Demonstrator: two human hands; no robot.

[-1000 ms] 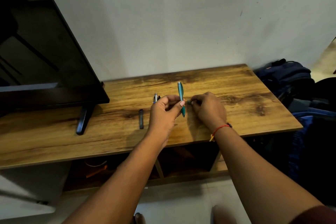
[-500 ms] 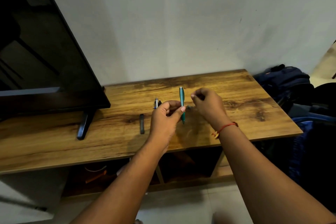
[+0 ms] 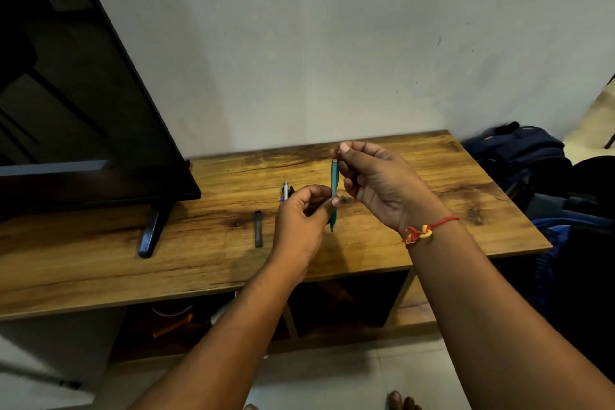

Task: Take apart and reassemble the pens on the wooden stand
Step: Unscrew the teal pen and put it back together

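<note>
My left hand (image 3: 304, 220) pinches a teal pen barrel (image 3: 334, 183) upright above the wooden stand (image 3: 416, 183). My right hand (image 3: 376, 183) is raised beside the barrel's top, its thumb and forefinger pinched together near the top end; the small part between them is too blurred to name. A white-and-blue pen (image 3: 285, 191) lies on the stand just left of my left hand, with a dark piece beside it. A dark pen part (image 3: 258, 233) lies flat further left. A small dark bit (image 3: 344, 199) rests on the wood between my hands.
A black television (image 3: 83, 110) stands on the stand's left half, its foot (image 3: 151, 233) near the front. Dark blue bags (image 3: 519, 156) sit on the floor at the right. Open shelves under the stand hold cables.
My right hand has lifted from the stand's surface up to the top end of the teal barrel. My left hand has kept the barrel upright and risen slightly.
</note>
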